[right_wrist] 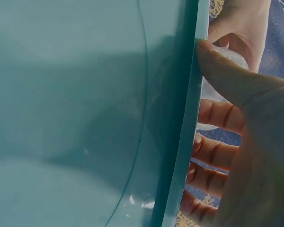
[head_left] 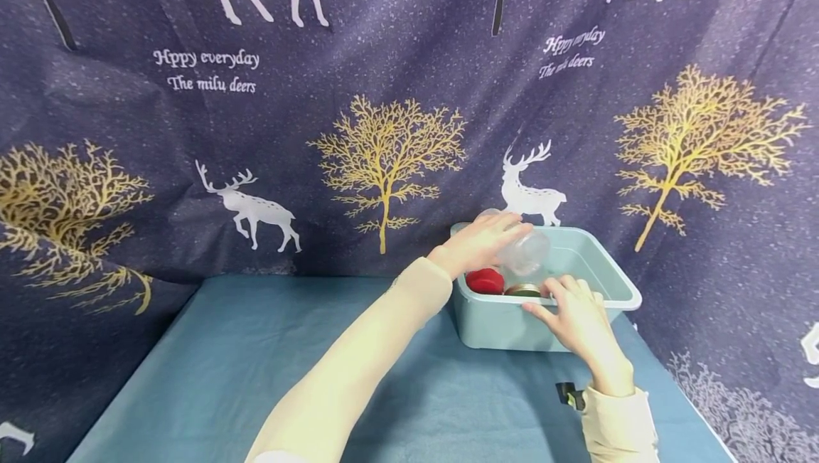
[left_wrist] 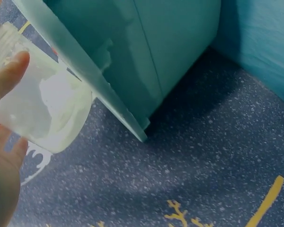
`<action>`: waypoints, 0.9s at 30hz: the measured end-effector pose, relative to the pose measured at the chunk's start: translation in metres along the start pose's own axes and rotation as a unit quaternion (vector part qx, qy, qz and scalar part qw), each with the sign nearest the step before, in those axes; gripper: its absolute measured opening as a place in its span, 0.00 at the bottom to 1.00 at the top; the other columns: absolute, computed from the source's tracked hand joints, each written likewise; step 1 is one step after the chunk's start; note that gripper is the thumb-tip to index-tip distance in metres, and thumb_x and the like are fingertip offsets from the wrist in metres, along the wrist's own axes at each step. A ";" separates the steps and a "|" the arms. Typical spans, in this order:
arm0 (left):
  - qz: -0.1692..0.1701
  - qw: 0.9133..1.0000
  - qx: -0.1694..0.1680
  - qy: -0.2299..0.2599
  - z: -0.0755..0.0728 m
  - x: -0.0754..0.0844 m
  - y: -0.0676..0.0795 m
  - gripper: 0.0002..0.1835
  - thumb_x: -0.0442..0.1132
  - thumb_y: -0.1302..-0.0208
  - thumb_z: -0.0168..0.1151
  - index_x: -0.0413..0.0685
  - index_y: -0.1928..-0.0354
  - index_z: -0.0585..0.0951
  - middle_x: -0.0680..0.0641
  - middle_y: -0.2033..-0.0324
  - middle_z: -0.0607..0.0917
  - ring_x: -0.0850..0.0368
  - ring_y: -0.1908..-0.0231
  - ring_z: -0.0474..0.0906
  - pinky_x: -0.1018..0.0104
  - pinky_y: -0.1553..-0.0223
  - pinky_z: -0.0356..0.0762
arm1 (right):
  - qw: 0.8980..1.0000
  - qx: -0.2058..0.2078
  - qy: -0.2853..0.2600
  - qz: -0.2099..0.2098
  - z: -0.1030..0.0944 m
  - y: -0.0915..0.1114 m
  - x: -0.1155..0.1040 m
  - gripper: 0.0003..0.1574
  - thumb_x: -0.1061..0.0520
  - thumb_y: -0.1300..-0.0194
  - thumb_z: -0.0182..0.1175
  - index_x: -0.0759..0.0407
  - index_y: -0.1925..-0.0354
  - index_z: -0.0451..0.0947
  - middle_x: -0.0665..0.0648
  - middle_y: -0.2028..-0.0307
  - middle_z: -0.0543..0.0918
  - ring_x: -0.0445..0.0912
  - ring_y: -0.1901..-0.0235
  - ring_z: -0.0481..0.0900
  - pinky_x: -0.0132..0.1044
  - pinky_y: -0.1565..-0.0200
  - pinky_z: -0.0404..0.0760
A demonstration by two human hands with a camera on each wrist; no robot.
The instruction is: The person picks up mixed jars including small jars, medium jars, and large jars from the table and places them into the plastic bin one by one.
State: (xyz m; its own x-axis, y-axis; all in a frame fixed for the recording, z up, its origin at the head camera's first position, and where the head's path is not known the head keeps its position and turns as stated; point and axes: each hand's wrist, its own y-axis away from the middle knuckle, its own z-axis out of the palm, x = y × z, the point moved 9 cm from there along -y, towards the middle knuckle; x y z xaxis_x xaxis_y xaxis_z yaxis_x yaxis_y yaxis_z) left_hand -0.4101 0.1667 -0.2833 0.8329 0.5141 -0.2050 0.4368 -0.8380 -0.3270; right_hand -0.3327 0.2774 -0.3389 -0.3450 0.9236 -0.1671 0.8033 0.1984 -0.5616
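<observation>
My left hand grips a clear, see-through jar over the left part of a pale teal plastic bin. In the left wrist view the jar lies tilted between thumb and fingers, beside the bin's rim. My right hand holds the bin's near rim, thumb on the outer side and fingers reaching over it. Inside the bin, a red lid-like thing sits at the left, and a gold-rimmed round lid is next to it. The near wall hides their lower parts.
The bin stands at the back right of a table with a blue-teal cloth. Close behind it hangs a dark curtain printed with deer and trees. A small black thing lies by the right wrist.
</observation>
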 end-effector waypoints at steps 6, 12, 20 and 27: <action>0.023 0.999 0.017 -0.031 0.003 0.012 -0.004 0.37 0.47 0.37 0.68 0.56 0.28 0.63 0.49 0.37 0.69 0.53 0.34 0.62 0.59 0.30 0.51 | 1.000 0.004 0.001 -0.003 0.000 0.001 -0.003 0.22 0.42 0.46 0.72 0.55 0.66 0.76 0.58 0.65 0.77 0.62 0.61 0.73 0.60 0.64 0.67; 0.004 1.000 0.001 -0.015 0.007 0.015 -0.006 0.39 0.38 0.35 0.66 0.57 0.26 0.60 0.48 0.31 0.63 0.54 0.30 0.55 0.62 0.30 0.52 | 1.000 -0.002 0.000 0.002 -0.001 0.000 -0.003 0.21 0.42 0.45 0.71 0.55 0.66 0.76 0.58 0.65 0.77 0.63 0.61 0.74 0.60 0.63 0.67; -0.034 0.999 -0.027 0.017 0.012 0.006 -0.002 0.39 0.41 0.34 0.65 0.59 0.25 0.58 0.46 0.28 0.61 0.54 0.29 0.55 0.63 0.30 0.53 | 1.000 0.009 0.002 -0.006 -0.002 0.000 -0.003 0.22 0.43 0.46 0.72 0.56 0.66 0.76 0.58 0.65 0.78 0.63 0.62 0.74 0.60 0.65 0.68; -0.055 0.996 -0.009 0.071 0.015 -0.006 0.015 0.36 0.45 0.32 0.62 0.59 0.25 0.60 0.45 0.28 0.60 0.53 0.29 0.56 0.60 0.31 0.55 | 1.000 0.004 -0.002 -0.003 -0.002 0.000 -0.003 0.22 0.42 0.45 0.71 0.55 0.65 0.76 0.58 0.63 0.79 0.62 0.59 0.74 0.59 0.64 0.66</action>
State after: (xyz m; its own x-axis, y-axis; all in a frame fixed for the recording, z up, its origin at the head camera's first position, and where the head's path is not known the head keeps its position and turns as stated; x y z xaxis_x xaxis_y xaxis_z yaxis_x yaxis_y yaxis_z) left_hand -0.4137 0.1533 -0.3006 0.8187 0.5732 -0.0351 0.5332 -0.7814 -0.3242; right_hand -0.3308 0.2752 -0.3371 -0.3528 0.9206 -0.1672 0.7972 0.2023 -0.5688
